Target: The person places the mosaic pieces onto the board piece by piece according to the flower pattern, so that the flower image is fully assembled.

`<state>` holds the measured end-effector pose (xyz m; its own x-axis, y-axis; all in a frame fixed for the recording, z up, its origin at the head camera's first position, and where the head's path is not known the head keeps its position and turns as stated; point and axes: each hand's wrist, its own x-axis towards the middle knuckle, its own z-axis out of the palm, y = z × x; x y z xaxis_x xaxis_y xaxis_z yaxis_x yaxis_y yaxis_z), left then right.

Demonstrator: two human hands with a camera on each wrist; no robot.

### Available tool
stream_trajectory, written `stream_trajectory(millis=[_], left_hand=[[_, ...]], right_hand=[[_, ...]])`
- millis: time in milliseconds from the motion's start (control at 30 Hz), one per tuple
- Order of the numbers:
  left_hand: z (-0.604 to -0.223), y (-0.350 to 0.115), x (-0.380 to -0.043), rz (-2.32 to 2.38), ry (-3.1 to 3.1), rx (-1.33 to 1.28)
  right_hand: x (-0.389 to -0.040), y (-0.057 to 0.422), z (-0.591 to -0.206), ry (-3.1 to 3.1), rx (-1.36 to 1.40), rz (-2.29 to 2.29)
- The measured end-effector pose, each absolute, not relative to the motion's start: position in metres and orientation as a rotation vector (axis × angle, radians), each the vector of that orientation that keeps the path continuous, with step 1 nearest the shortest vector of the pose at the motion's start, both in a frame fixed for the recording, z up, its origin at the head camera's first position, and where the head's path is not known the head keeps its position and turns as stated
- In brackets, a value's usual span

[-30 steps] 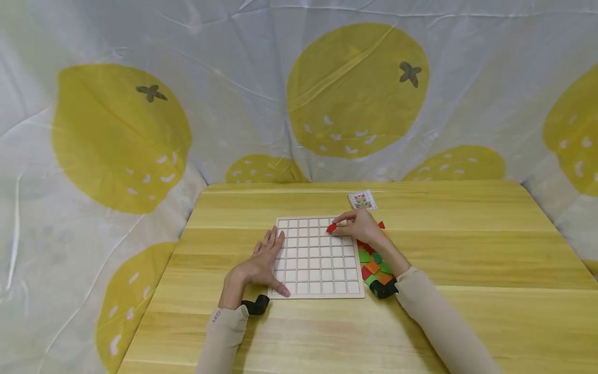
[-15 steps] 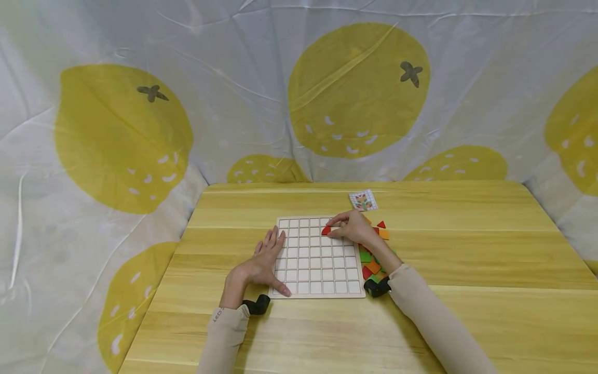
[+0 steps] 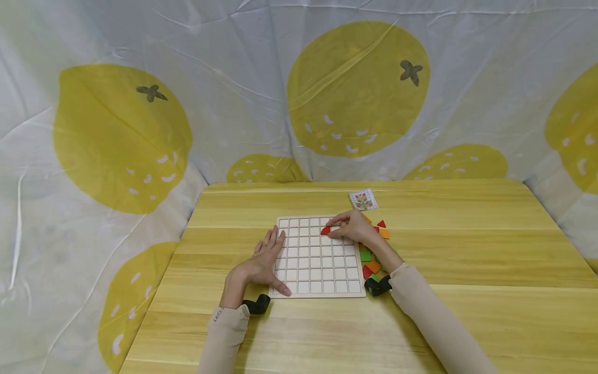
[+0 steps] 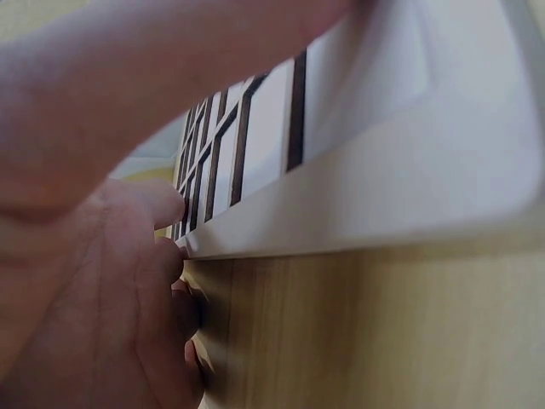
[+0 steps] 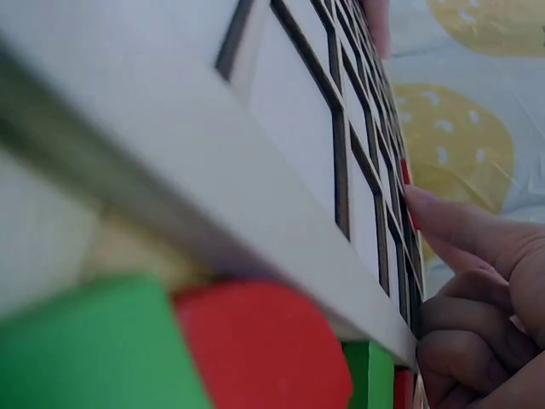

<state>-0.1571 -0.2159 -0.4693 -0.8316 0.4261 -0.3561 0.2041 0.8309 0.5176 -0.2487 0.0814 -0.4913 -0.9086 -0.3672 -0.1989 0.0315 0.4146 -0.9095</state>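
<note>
A pale square grid board [image 3: 308,272] lies flat on the wooden table. My left hand [image 3: 261,265] rests along its left edge, fingers spread, the thumb near the front left corner. In the left wrist view the fingers lie beside the board's rim [image 4: 358,196]. Over the board's back right part, my right hand [image 3: 357,227] pinches a small red tile [image 3: 325,230] with one curved side between thumb and index finger. That tile sits at a cell in the second row from the back. The right wrist view shows only a sliver of the red tile [image 5: 405,172] by the fingertip.
Loose red, green and orange tiles [image 3: 374,267] lie against the board's right side, partly under my right forearm. A red triangle [image 3: 381,224] lies apart from them. Behind the board is a small pattern card [image 3: 363,199]. A lemon-print cloth [image 3: 261,104] hangs behind the table.
My right hand has moved slightly left with the red tile, bringing it down to a cell, and has stayed nearly still over the last half second. The left hand has not moved.
</note>
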Motion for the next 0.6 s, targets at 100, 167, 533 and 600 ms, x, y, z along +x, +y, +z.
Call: stream_trajectory(millis=[100, 167, 533, 600], left_hand=[[-0.469, -0.216, -0.158, 0.644, 2.546, 0.469], [-0.469, -0.216, -0.158, 0.645, 2.548, 0.472], [-0.470, -0.217, -0.156, 0.653, 2.547, 0.482], [-0.470, -0.217, -0.156, 0.658, 2.547, 0.486]], right_hand=[[-0.250, 0.091, -0.489, 2.296, -0.306, -1.506], [-0.252, 0.101, -0.488, 2.303, -0.290, -1.541], [-0.261, 0.167, -0.483, 2.420, -0.193, -1.628], [-0.260, 0.174, -0.485, 2.413, -0.225, -1.580]])
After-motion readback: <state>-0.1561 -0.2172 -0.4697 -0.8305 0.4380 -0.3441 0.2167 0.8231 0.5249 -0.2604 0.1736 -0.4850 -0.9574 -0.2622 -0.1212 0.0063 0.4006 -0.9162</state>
